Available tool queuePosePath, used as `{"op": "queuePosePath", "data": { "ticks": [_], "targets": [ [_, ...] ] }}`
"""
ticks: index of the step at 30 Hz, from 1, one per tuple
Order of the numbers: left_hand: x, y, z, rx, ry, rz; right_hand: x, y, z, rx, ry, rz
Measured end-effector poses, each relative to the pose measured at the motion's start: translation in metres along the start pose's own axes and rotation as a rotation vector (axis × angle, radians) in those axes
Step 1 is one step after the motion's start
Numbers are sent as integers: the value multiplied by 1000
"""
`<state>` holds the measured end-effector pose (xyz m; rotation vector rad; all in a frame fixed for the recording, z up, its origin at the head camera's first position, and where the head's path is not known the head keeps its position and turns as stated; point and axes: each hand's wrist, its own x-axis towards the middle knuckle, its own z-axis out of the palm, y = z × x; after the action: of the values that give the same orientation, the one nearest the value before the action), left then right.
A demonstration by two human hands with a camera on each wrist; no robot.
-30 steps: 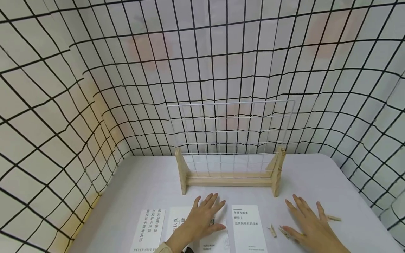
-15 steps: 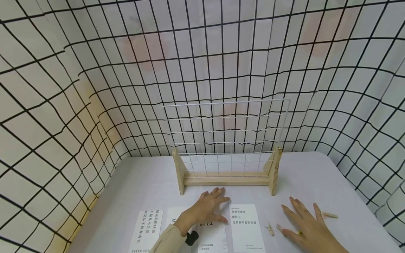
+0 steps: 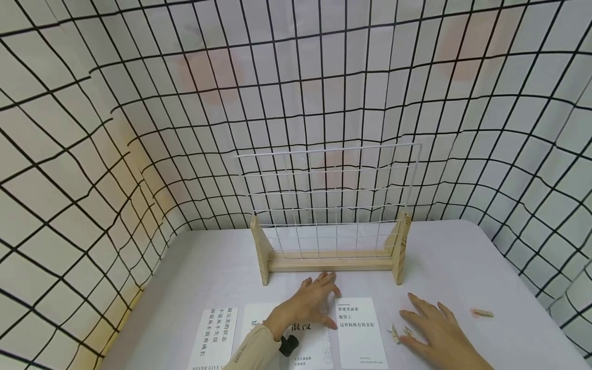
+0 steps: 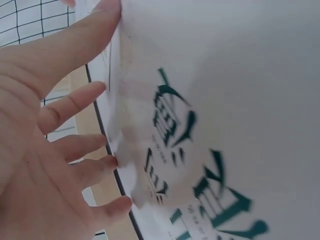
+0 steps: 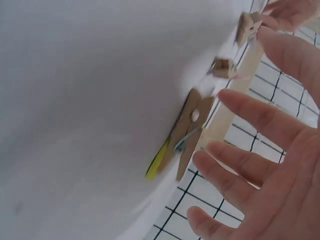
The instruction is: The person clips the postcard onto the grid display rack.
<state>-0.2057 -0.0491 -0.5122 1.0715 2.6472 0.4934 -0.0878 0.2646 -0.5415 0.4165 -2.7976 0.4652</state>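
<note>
My left hand [image 3: 307, 303] hovers over the top of a white printed card [image 3: 312, 354], fingers loosely bent and thumb apart, gripping nothing. To its right lies another white card [image 3: 362, 334] with dark lettering. Low over the table, my right hand [image 3: 437, 331] has its fingers spread beside two small wooden clothespins, one [image 3: 395, 334] near the card and one [image 3: 407, 331] by the thumb. In the right wrist view, a clothespin with a yellow end [image 5: 185, 135] lies near the fingertips, untouched. The left wrist view shows large dark green characters [image 4: 220, 195] on white paper.
Two more cards lie to the left, the outermost card [image 3: 215, 336] and one [image 3: 259, 316] partly behind my forearm. Another clothespin [image 3: 483, 313] rests at right. A white wire grid [image 3: 333, 192] stands in a wooden base [image 3: 330, 264]. Black netting [image 3: 296, 103] surrounds the table [image 3: 213, 267].
My left hand has shifted right and a little farther from me, uncovering more of the card's print. My right hand has moved slightly left, toward the clothespins.
</note>
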Motion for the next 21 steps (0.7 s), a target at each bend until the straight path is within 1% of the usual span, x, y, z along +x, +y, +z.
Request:
{"op": "queuePosePath", "data": {
  "ticks": [4, 10, 15, 18, 21],
  "targets": [
    [1, 4, -2, -10, -13, -3, 3, -3, 4, -9, 40, -50],
    [1, 6, -1, -24, -26, -27, 10, -12, 5, -15, -60, -8],
    [2, 8, 4, -57, -22, -59, 14, -19, 2, -68, -69, -12],
    [2, 12, 6, -51, -13, -72, 16, -22, 0, -93, -98, 10],
    [2, 15, 7, -17, 7, -78, 20, -24, -1, -101, -134, 36]
  ]
}}
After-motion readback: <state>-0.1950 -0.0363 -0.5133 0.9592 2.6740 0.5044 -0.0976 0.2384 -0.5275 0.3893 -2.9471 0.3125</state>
